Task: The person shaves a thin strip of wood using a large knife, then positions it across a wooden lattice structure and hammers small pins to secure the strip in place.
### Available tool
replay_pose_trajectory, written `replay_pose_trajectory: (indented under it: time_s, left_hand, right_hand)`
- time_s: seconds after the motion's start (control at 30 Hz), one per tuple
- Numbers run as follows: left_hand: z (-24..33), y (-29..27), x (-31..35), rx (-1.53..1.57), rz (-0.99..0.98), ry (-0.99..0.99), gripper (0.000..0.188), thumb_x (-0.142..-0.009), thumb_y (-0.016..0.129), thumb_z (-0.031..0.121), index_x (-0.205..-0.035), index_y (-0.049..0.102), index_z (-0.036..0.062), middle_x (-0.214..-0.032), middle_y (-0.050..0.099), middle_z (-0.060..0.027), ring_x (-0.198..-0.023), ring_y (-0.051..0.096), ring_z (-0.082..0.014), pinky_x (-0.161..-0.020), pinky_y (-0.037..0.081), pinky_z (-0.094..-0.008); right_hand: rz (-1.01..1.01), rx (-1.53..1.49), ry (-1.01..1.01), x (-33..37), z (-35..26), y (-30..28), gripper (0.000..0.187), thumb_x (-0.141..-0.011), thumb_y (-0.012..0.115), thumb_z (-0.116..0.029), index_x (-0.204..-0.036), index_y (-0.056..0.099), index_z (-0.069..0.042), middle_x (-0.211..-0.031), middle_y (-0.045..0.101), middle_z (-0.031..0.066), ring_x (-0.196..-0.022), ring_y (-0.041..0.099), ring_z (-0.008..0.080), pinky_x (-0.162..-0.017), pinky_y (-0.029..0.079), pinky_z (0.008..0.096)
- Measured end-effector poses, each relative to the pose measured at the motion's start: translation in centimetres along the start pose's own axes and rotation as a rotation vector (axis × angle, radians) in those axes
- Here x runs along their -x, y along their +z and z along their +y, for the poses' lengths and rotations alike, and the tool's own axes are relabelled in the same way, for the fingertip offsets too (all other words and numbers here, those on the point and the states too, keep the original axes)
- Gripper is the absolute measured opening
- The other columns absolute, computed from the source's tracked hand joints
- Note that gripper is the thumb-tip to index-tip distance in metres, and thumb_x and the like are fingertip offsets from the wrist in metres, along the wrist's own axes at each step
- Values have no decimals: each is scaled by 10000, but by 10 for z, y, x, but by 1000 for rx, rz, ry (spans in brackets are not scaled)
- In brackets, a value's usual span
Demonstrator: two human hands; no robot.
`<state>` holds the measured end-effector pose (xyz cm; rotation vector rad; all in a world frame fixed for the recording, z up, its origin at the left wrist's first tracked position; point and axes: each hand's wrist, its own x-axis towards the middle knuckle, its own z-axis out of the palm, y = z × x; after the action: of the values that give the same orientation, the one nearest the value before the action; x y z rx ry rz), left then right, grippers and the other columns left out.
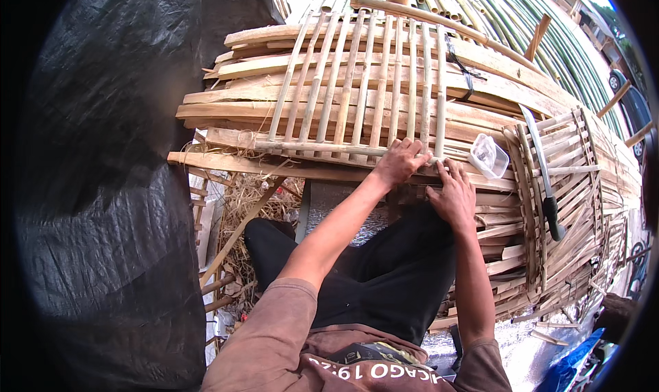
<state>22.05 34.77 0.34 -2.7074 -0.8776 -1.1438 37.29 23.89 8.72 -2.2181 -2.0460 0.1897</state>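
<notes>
A rack of parallel bamboo slats lies on stacked split bamboo in front of me. Across its near ends runs a bamboo crossbar. My left hand is closed around this crossbar near its right end, knuckles up. Just right of it, my right hand holds the crossbar's tip, with its fingers on top and the thumb lower down. The undersides of both hands' grips are hidden.
Right of my hands sit a clear plastic container and a black-handled knife, which lies on another slatted bamboo panel. A black tarp hangs at left. Long green bamboo poles lie beyond. Dry shavings lie below the left side.
</notes>
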Motion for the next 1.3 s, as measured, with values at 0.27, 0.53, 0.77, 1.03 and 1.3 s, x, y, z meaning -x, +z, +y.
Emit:
replay_pose_trajectory:
  time_s: [0.27, 0.53, 0.77, 1.03, 1.3]
  left_hand:
    - [-1, 1, 1, 5, 40, 7, 265, -801, 689, 221, -1055, 761, 200, -933, 551, -15, -910, 539, -216, -772, 450, -370]
    - [3, -8, 3, -26, -19, -28, 269, -846, 618, 148, -1078, 743, 205, -920, 545, -28, -887, 540, -228, -792, 451, -381]
    - [1, -8, 1, -27, 15, 3, 232, -840, 623, 155, -1030, 750, 200, -912, 540, -18, -891, 538, -219, -786, 451, -368]
    - [2, -9, 0, -41, -7, -7, 274, -830, 660, 161, -1085, 749, 202, -926, 560, -14, -873, 541, -205, -780, 438, -362]
    - [-3, -6, 0, 1, -18, -6, 227, -850, 639, 201, -1054, 738, 184, -919, 539, -26, -892, 542, -219, -776, 462, -380]
  right_hand:
    - [3, 17, 2, 1, 3, 1, 669, -834, 698, -394, -1443, 502, -199, -1520, 426, 41, -1397, 396, 341, -1131, 351, 454]
    - [15, 11, -4, 0, 2, 5, 676, -825, 683, -405, -1444, 505, -199, -1513, 445, 56, -1386, 413, 359, -1102, 363, 474]
    - [21, 3, 8, 0, 1, 0, 682, -822, 676, -414, -1439, 512, -175, -1517, 443, 62, -1393, 408, 345, -1110, 351, 465]
    - [10, -7, 9, 1, 2, 2, 689, -824, 676, -412, -1446, 502, -171, -1535, 419, 56, -1392, 408, 348, -1110, 349, 464]
    - [-19, 14, 26, 0, -1, -1, 692, -823, 675, -410, -1451, 494, -180, -1531, 423, 41, -1391, 410, 349, -1106, 349, 488]
